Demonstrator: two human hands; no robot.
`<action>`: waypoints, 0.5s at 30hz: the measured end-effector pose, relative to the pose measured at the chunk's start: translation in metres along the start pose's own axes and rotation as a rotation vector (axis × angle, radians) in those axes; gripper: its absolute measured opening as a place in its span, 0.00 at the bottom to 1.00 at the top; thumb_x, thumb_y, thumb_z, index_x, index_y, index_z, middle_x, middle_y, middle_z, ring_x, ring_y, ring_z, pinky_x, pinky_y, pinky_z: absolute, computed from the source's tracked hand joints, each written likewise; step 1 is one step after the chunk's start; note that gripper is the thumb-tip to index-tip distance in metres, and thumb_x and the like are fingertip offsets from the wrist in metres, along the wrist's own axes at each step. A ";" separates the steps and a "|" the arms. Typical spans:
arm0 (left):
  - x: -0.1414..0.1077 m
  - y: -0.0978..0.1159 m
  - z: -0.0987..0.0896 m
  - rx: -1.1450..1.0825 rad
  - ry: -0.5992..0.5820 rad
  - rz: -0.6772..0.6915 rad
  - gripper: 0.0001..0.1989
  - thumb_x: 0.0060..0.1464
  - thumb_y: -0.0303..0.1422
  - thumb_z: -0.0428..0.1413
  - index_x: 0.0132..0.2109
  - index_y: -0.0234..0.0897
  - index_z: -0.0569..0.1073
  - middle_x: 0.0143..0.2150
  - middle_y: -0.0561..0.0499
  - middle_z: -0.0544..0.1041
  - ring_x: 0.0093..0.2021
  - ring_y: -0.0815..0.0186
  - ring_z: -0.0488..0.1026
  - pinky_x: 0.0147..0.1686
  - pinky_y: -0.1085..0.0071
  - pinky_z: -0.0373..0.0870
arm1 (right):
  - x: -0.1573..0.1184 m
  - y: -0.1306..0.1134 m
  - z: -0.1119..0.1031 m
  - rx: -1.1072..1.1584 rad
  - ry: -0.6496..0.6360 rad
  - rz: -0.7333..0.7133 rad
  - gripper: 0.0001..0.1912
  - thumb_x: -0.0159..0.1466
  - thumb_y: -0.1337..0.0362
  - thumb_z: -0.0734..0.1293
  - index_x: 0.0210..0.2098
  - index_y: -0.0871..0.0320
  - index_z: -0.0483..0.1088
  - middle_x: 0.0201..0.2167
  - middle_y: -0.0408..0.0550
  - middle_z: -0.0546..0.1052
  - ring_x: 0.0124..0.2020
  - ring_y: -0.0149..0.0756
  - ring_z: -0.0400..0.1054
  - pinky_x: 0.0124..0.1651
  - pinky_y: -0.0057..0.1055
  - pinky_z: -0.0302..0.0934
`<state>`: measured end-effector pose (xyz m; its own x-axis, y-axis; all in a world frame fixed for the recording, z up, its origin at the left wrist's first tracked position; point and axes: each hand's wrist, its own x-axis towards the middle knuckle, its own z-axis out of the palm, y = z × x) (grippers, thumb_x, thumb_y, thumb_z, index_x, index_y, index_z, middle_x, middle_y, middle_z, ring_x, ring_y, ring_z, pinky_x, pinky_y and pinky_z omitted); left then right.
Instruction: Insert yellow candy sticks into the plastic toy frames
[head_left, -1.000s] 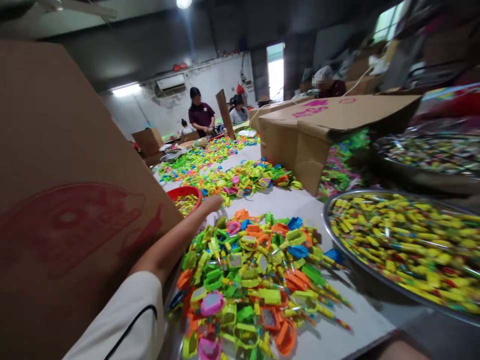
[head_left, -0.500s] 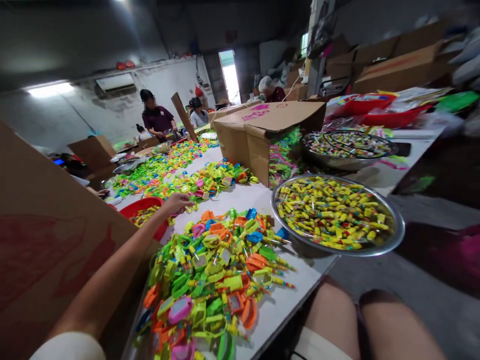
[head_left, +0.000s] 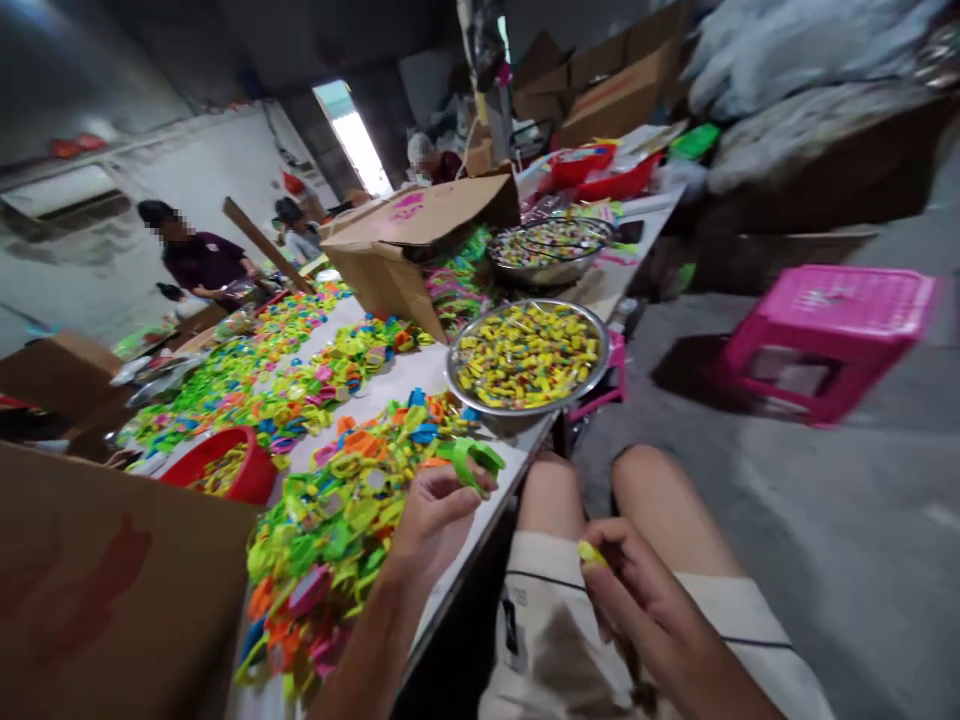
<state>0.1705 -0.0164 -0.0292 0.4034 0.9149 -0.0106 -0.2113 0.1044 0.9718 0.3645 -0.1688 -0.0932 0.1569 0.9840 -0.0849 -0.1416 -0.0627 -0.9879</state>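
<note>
The left hand (head_left: 442,505) has its thumb and fingers closed around a bright green plastic watch-shaped toy (head_left: 472,463), held above the table edge. Just beyond and to the left of those fingers spreads a loose pile of multicoloured plastic toy pieces (head_left: 352,500). Past the fingertips sits a round silver metal bowl (head_left: 528,409) of small yellow pieces (head_left: 525,355). The right hand (head_left: 637,590), over the lap, pinches a small yellow piece (head_left: 591,553) between thumb and fingertips, its other fingers curled. A pink plastic stool (head_left: 847,310) stands beyond the right fingers, on the floor to their right.
</note>
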 end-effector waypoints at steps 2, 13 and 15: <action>-0.003 -0.031 0.037 -0.131 0.040 -0.034 0.22 0.37 0.47 0.81 0.32 0.38 0.84 0.33 0.50 0.83 0.36 0.65 0.80 0.47 0.64 0.80 | -0.011 -0.010 -0.012 0.010 0.026 -0.016 0.20 0.77 0.42 0.65 0.52 0.52 0.72 0.29 0.39 0.70 0.26 0.32 0.64 0.29 0.26 0.64; -0.029 -0.083 0.165 -0.334 -0.042 -0.228 0.16 0.44 0.41 0.80 0.37 0.38 0.89 0.37 0.45 0.88 0.39 0.63 0.85 0.45 0.73 0.81 | -0.039 -0.020 -0.080 0.230 0.007 0.041 0.26 0.79 0.41 0.61 0.55 0.57 0.75 0.27 0.38 0.61 0.26 0.31 0.57 0.27 0.26 0.57; -0.031 -0.087 0.178 -0.343 -0.055 -0.227 0.16 0.44 0.42 0.80 0.37 0.39 0.89 0.36 0.46 0.88 0.39 0.61 0.86 0.46 0.70 0.82 | -0.043 -0.019 -0.085 0.365 -0.018 0.084 0.27 0.79 0.40 0.62 0.53 0.58 0.74 0.26 0.36 0.59 0.25 0.29 0.54 0.26 0.25 0.56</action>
<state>0.3346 -0.1236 -0.0712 0.5193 0.8323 -0.1937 -0.3922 0.4335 0.8113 0.4441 -0.2240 -0.0814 0.1128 0.9809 -0.1585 -0.4930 -0.0832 -0.8660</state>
